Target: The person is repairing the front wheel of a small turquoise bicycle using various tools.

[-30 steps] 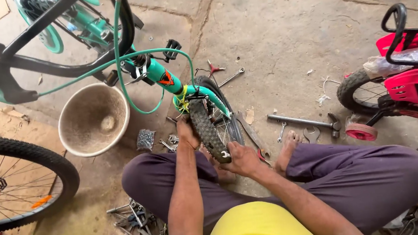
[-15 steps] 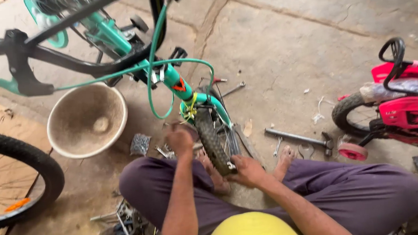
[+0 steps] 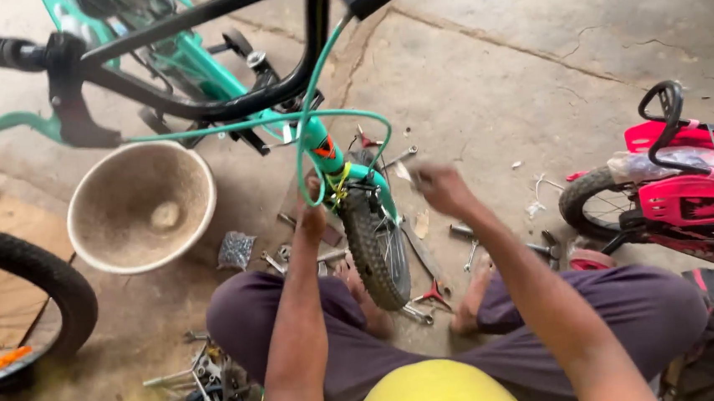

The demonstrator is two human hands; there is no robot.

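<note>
Black rubber of a big tyre (image 3: 40, 277) curves in at the left edge. Just right of it a round pale bowl (image 3: 141, 205) sits on the concrete floor (image 3: 532, 63), holding one small pale lump. Near it lies a small grey packet (image 3: 236, 250). At centre the left hand (image 3: 314, 214) grips the green fork (image 3: 347, 172) above the small front wheel (image 3: 375, 249), which stands between the person's legs. The right hand (image 3: 440, 188), blurred, is closed on a small pale object. A red and pink child's bike (image 3: 683, 194) stands right.
</note>
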